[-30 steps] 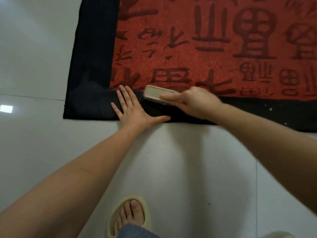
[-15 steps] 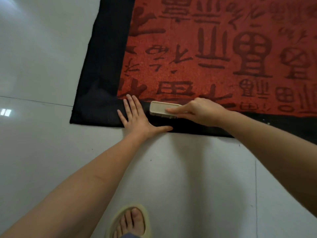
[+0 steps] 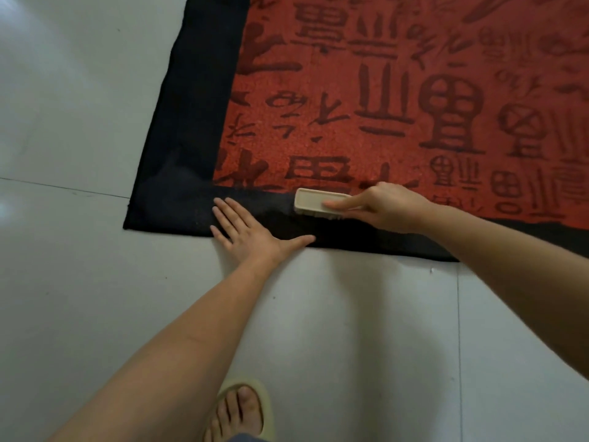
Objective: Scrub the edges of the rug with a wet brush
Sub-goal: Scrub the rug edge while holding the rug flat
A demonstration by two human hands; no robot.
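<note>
Here, red rug, black border, dark characters

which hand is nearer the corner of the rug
Left. The left hand lies flat on the black border just right of the rug corner; the right hand grips the brush farther right.

Red, coarse-grained pile rug with dark printed characters, matt and nubbly; black woven cloth border beyond the left hand's fingertips, matt, finely ribbed. Cream oblong plastic scrubbing brush under the right hand's index finger, smooth and dull, pale bristles below. Pale grey tiled floor behind both wrists, glossy, mirroring light, thin dark grout lines. Pale yellow foam-like slipper, soft matt finish.
</note>
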